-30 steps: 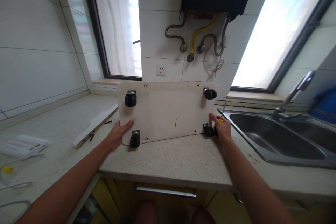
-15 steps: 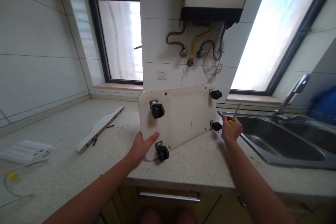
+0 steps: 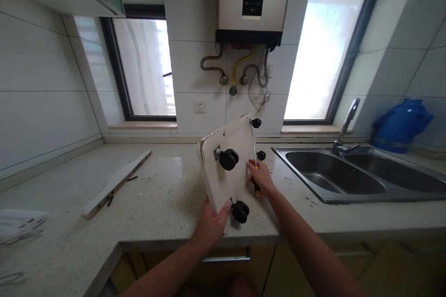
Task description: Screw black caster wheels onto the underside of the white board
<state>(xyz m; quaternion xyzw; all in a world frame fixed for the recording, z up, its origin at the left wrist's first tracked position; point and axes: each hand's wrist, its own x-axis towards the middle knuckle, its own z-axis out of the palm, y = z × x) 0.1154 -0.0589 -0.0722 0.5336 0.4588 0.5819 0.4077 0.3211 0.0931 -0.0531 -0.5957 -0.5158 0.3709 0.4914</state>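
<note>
A white board [image 3: 234,184] with rounded corners stands tilted on the counter, its left end turned toward me. Several black swivel casters are fixed to its face, among them an upper near caster [image 3: 229,159] and a lower near caster [image 3: 240,212]. My left hand [image 3: 210,226] grips the board's lower near corner, thumb on the face beside the lower caster. In my right hand [image 3: 263,178] is a screwdriver [image 3: 258,189] with a yellow and black handle, its shaft pointing up. That hand is close to the board's face, below the far casters; whether it touches is unclear.
A long white strip of board [image 3: 116,184] lies on the counter [image 3: 160,195] at left, dark slim pieces beside it. Farther left is a white plastic item [image 3: 21,222]. A double sink [image 3: 334,176] is at right, a blue container [image 3: 400,125] behind it. A water heater [image 3: 252,0] hangs above.
The board has swung round from broadside to a steep angle, its left end coming nearer. My right hand has moved in toward its face with the screwdriver. The view has shifted.
</note>
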